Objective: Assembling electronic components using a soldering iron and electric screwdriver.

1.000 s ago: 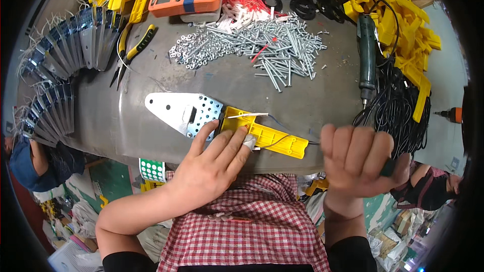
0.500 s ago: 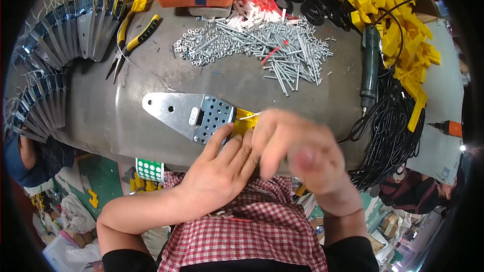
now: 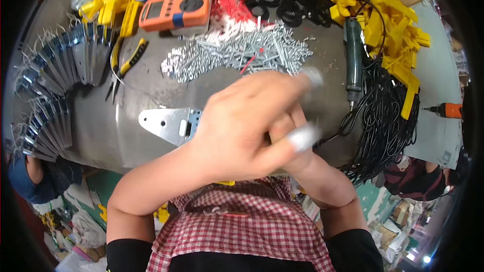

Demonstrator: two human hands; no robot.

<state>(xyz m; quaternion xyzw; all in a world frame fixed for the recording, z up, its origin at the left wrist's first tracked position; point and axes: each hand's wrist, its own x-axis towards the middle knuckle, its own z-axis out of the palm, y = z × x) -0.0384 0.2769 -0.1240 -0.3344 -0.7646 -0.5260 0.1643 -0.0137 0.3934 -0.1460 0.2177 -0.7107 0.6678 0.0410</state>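
The one view sits on my head and looks steeply down over my checked apron onto the desk (image 3: 126, 136). It is a wide fisheye, so the desk's edges bow toward a dark round rim. My hands (image 3: 252, 126) come up from the lower edge, close beneath the lens and partly blurred, filling the middle. The far desk edge lies along the top.

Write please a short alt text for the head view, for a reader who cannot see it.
Two hands, left hand over right hand, meet blurred above a metal plate on a grey table. Behind lie screws, an orange meter, pliers and yellow clips.
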